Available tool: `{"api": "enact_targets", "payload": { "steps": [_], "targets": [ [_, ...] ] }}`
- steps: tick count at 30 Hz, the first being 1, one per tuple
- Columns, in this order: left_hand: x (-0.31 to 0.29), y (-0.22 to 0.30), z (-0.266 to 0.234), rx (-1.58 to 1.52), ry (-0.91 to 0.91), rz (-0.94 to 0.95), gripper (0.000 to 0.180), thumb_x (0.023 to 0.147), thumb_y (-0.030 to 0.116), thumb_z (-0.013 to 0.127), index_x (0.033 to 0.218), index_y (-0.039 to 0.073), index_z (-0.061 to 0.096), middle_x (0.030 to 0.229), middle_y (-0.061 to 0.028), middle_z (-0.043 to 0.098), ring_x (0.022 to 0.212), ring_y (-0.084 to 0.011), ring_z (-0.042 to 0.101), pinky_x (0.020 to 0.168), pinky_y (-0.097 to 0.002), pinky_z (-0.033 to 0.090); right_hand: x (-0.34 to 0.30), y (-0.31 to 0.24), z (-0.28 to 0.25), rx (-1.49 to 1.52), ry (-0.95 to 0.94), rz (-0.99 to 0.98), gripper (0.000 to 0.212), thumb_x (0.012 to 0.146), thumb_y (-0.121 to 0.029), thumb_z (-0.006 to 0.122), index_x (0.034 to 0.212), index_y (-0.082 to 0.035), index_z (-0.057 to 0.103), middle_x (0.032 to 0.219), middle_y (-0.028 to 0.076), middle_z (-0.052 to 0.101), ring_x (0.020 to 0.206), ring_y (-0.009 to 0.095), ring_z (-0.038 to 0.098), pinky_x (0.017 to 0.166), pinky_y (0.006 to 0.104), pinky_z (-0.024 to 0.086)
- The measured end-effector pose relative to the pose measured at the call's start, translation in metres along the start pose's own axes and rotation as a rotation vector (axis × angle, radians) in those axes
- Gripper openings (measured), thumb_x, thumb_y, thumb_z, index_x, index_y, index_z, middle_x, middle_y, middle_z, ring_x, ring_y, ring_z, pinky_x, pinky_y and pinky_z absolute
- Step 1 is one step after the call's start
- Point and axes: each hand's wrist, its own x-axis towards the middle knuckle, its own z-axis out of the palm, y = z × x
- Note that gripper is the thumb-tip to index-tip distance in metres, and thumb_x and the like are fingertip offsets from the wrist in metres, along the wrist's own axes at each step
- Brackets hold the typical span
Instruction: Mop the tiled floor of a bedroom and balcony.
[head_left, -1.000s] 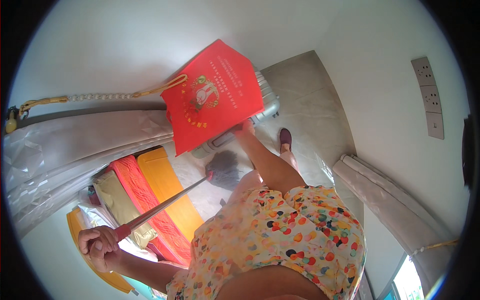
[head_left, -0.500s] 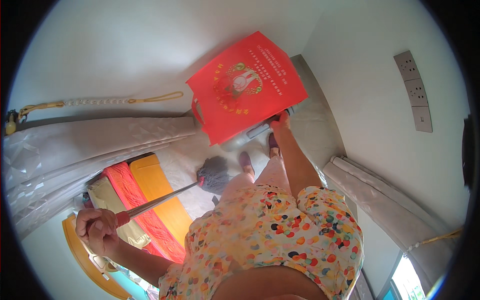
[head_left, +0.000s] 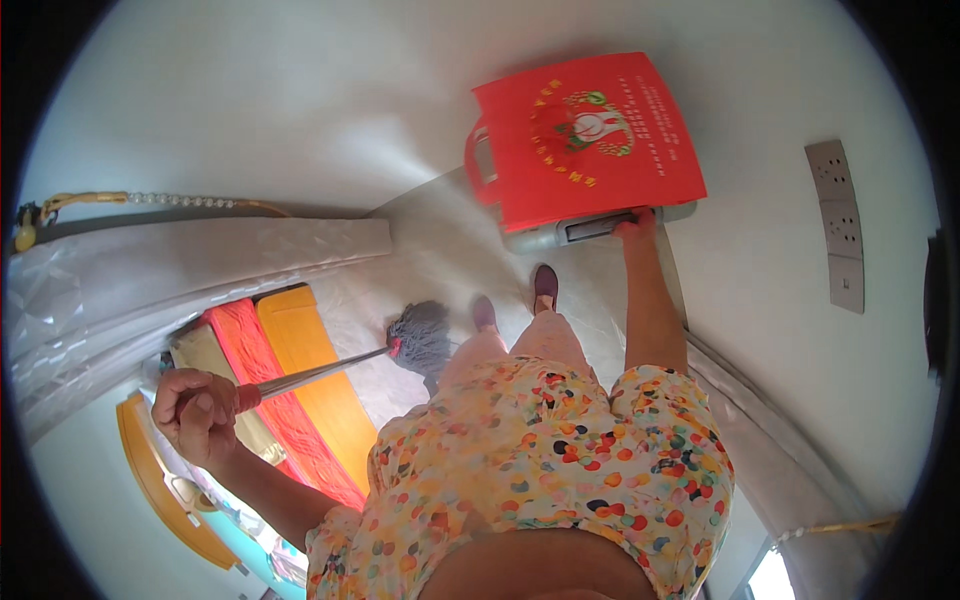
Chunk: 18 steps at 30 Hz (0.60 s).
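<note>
My left hand (head_left: pixel 196 417) is closed round the red grip of a mop (head_left: pixel 318 374). Its metal shaft slants down to a grey, stringy head that lies on the floor left of my feet. My right arm reaches forward, and my right hand (head_left: pixel 637 224) is closed on the dark handle area of a grey case (head_left: pixel 537 240). Resting on that case is a red shopping bag (head_left: pixel 510 185) with a printed picture and a loop handle on its left side. The bag hides most of the case.
White walls surround the pale floor (head_left: pixel 420 245). A grey curtain (head_left: pixel 220 262) hangs at left, with a beaded tieback (head_left: pixel 190 203); another curtain (head_left: pixel 775 440) is at right. Wall sockets (head_left: pixel 836 225) are at far right. A bed with an orange-yellow board (head_left: pixel 312 355) stands at left.
The grey case and red bag have shifted right and turned, with my right hand on the case. My right foot shows more fully. The mop head has barely moved.
</note>
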Motion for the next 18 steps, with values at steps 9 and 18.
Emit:
{"api": "enact_targets", "payload": {
  "steps": [9, 18],
  "targets": [
    [0.0, 0.004, -0.016, 0.015, -0.089, 0.062, 0.017, 0.067, 0.001, 0.043, 0.081, -0.008, 0.047, 0.044, -0.0017, 0.038, 0.034, -0.0074, 0.032, 0.035, -0.0217, 0.027, -0.003, -0.031, -0.04, -0.209, 0.043, 0.068, 0.04, 0.059, -0.017, 0.045, 0.099, -0.01, 0.044, 0.104, 0.003, 0.047, 0.103, 0.023, 0.039, 0.084, 0.0424, 0.029],
    [0.004, 0.018, -0.021, 0.029, -0.185, 0.191, 0.023, 0.063, 0.0, 0.042, 0.085, -0.009, 0.045, 0.044, -0.0021, 0.038, 0.034, -0.0085, 0.033, 0.035, -0.0228, 0.028, -0.078, 0.036, -0.092, 0.087, 0.083, -0.141, 0.032, 0.074, -0.042, 0.048, 0.077, -0.01, 0.049, 0.067, 0.004, 0.053, 0.062, 0.021, 0.053, 0.052, 0.037, 0.043]
  ]
}}
